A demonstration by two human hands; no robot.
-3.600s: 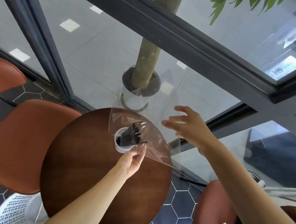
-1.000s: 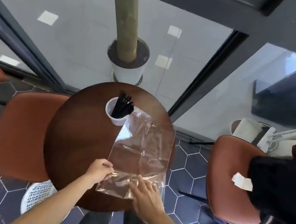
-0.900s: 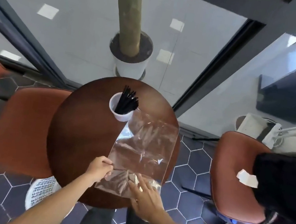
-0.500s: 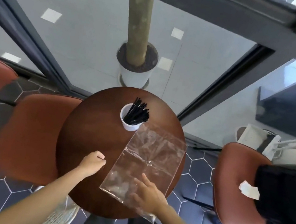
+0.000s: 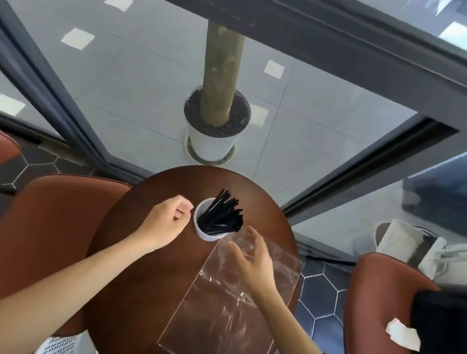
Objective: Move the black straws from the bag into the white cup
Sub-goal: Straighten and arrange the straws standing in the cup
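A bunch of black straws [image 5: 221,214] stands fanned out in the white cup [image 5: 207,235] at the far side of the round brown table [image 5: 142,300]. The clear plastic bag [image 5: 221,322] lies flat on the table's right half, and I see no straws in it. My left hand [image 5: 165,222] is just left of the cup, fingers curled with the thumb against them, and holds nothing that I can see. Just right of the cup hovers my right hand [image 5: 254,262], over the bag's far end, with its fingers spread and relaxed.
A brown chair [image 5: 42,238] stands left of the table. Another chair [image 5: 377,322] on the right carries a white paper scrap [image 5: 403,333] and a black item [image 5: 452,334]. A potted tree [image 5: 213,131] sits behind the glass. A white mesh basket [image 5: 58,349] is below the table.
Both hands have left the bag's near end and moved up to either side of the cup. The bag now lies flat on the table. The straws stay in the cup.
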